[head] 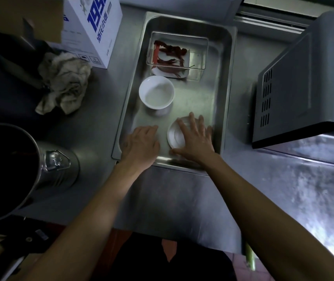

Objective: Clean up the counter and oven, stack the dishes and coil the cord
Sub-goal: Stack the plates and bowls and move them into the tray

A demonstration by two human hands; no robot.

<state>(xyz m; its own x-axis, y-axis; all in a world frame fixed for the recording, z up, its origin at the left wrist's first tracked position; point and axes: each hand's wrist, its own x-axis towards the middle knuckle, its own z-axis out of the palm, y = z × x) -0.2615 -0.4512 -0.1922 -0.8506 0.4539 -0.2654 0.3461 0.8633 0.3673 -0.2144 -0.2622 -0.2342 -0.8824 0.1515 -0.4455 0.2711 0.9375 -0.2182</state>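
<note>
A deep steel tray (224, 94) lies on the counter in front of me. Inside it stand a white bowl (156, 91), a small white saucer (175, 136) at the near right, and a clear glass dish (199, 55) holding red chili peppers (171, 55) at the far end. My right hand (194, 138) lies over the saucer, fingers spread across it and thumb at its near edge. My left hand (141, 145) rests in the tray's near left corner, fingers curled down, holding nothing that I can see. A grey oven (304, 82) stands to the right.
A crumpled grey rag (66, 82) lies left of the tray, beside a white box with blue print (95, 27). A large steel pot (10, 169) with a clip handle stands at the near left. A brown cardboard box (30, 15) sits at the back left.
</note>
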